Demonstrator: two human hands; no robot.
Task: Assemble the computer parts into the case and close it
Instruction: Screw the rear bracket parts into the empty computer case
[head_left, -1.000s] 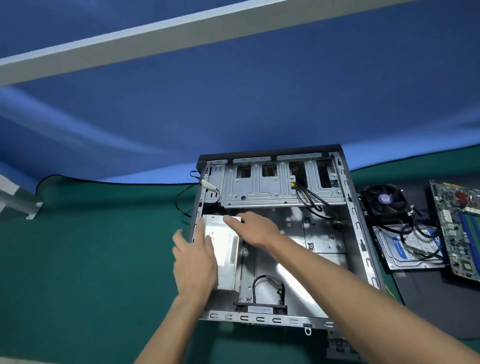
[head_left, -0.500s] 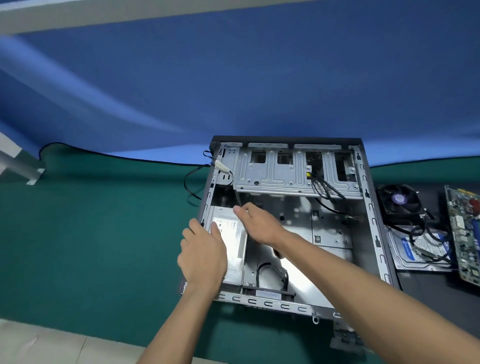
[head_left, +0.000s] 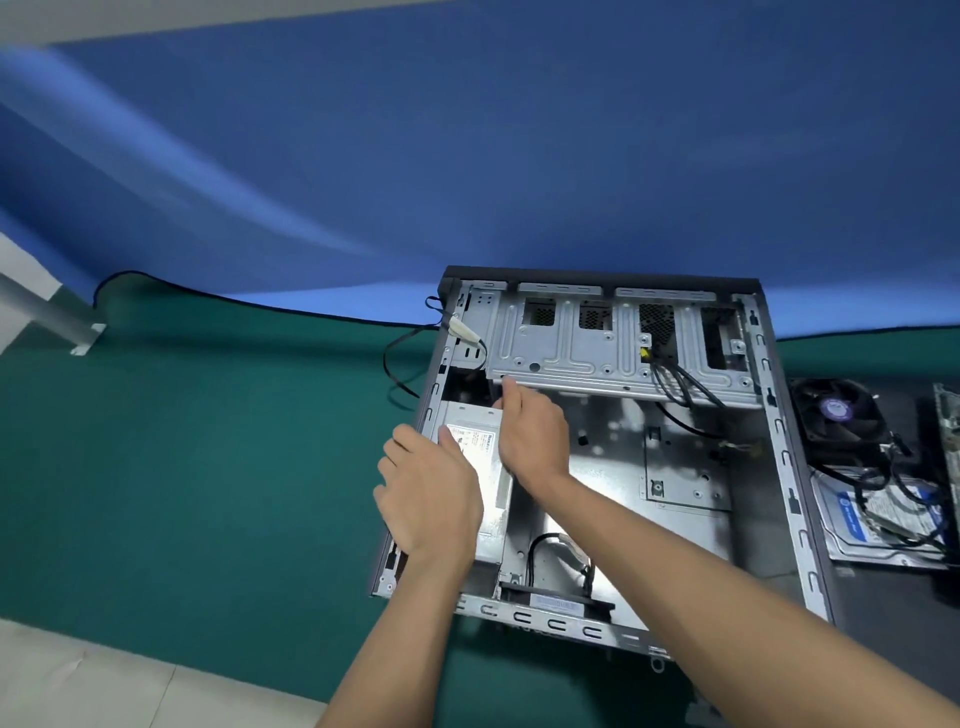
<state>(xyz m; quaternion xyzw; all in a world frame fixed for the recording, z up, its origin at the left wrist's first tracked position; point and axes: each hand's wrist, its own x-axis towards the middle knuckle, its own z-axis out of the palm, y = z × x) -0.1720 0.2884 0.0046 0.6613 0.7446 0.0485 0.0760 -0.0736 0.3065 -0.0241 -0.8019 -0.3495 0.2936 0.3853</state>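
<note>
Green bench, open case (head_left: 779, 447) — both hands flat on PSU (head_left: 483, 467), fingers straight; judge: press evenly, slide to rear wall, avoid cables.

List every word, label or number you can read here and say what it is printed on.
None reads.
Power supply white label: print too small.
Hard drive blue-and-white label: blurred, under cables.
Cooler fan purple hub sticker: blurred.
Case near-edge strip label: too small.
</note>
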